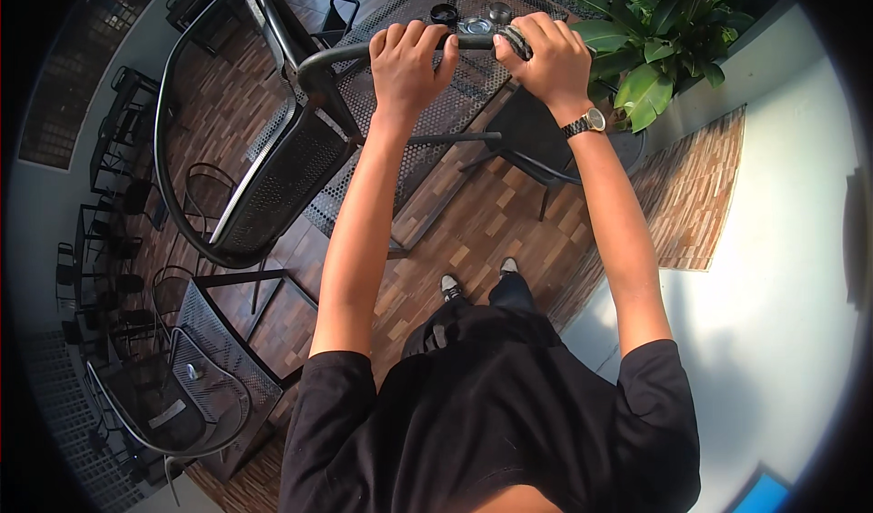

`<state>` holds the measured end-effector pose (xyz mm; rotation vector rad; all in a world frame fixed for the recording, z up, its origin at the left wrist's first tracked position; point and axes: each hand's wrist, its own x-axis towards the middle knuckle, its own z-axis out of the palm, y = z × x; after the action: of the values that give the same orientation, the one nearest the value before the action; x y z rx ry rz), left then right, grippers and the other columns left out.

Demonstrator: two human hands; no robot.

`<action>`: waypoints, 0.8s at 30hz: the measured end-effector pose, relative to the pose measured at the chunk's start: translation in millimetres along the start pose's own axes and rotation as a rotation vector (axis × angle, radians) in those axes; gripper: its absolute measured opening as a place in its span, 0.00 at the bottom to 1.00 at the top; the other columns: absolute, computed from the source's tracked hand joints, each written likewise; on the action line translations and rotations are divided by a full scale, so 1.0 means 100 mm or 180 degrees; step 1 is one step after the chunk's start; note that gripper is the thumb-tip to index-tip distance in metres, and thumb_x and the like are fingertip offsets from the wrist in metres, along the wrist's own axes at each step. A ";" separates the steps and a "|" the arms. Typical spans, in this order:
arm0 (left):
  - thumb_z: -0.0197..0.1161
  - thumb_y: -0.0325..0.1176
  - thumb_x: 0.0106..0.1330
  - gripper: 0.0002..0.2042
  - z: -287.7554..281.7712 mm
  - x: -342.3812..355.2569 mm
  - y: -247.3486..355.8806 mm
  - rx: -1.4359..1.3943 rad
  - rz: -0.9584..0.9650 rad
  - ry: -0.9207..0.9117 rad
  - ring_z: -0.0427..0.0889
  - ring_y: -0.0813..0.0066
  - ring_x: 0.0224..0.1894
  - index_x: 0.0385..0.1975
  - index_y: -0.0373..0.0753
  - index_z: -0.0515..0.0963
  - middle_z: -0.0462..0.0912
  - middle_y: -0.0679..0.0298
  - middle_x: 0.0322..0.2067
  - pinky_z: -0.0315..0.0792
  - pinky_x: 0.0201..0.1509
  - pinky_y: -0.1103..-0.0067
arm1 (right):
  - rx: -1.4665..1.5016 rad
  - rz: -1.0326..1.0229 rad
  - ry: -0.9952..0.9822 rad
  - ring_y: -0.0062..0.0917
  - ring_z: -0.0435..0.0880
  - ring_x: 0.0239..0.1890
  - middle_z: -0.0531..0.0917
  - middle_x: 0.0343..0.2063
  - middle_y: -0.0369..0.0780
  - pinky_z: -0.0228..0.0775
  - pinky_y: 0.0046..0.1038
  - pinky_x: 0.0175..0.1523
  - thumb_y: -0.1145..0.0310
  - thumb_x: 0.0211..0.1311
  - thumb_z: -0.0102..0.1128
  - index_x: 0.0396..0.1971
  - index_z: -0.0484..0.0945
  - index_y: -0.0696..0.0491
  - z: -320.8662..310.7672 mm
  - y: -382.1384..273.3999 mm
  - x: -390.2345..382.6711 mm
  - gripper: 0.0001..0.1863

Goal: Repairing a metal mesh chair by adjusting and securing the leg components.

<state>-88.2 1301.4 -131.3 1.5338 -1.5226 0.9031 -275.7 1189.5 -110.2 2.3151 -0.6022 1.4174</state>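
Observation:
A black metal chair [284, 178] with a perforated seat and curved tubular frame is tipped on its side, up at the height of my arms. My left hand [406, 69] is closed round its bent tube, fingers over the top. Farther right along the same tube, my right hand [553, 63] is closed on a bunched grey cloth [516, 40], which presses against the tube. Most of the cloth is hidden under the fingers. Behind the tube, a perforated metal table [382, 163] partly shows, with a dark round dish [444, 14] and glass ashtrays [499, 12] beyond my hands.
Another dark chair [520, 135] stands below my right forearm. At the lower left are a mesh table [214, 326] and an armchair [173, 422]. Several chairs and tables line the left wall. A leafy plant [659, 49] and white wall [773, 240] border the right, above wooden flooring [491, 213].

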 end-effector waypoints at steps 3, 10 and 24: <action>0.64 0.41 0.67 0.07 0.02 0.05 0.05 -0.0035 -0.0013 0.0022 0.77 0.70 0.36 0.36 0.47 0.83 0.80 0.71 0.30 0.64 0.49 0.72 | -0.0097 0.0133 -0.0014 0.31 0.81 0.29 0.81 0.27 0.31 0.72 0.34 0.35 0.46 0.59 0.63 0.27 0.81 0.46 0.05 -0.06 0.03 0.17; 0.63 0.41 0.68 0.08 -0.04 0.09 0.13 -0.0084 -0.0029 -0.0172 0.78 0.69 0.38 0.38 0.46 0.84 0.80 0.71 0.32 0.64 0.50 0.71 | 0.0009 -0.0089 -0.0318 0.31 0.84 0.33 0.84 0.34 0.32 0.76 0.33 0.38 0.44 0.62 0.61 0.35 0.84 0.46 -0.03 -0.16 0.10 0.20; 0.60 0.36 0.69 0.07 0.04 0.12 0.45 0.0050 -0.0310 -0.0175 0.77 0.68 0.37 0.34 0.45 0.83 0.79 0.69 0.29 0.65 0.51 0.71 | 0.0159 0.0485 -0.1115 0.42 0.87 0.26 0.84 0.21 0.42 0.79 0.42 0.30 0.41 0.63 0.56 0.23 0.82 0.51 -0.28 0.20 0.12 0.26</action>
<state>-132.5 1293.0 -120.2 1.6415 -1.4689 0.8249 -302.2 1185.0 -85.2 2.6296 -0.8669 1.1016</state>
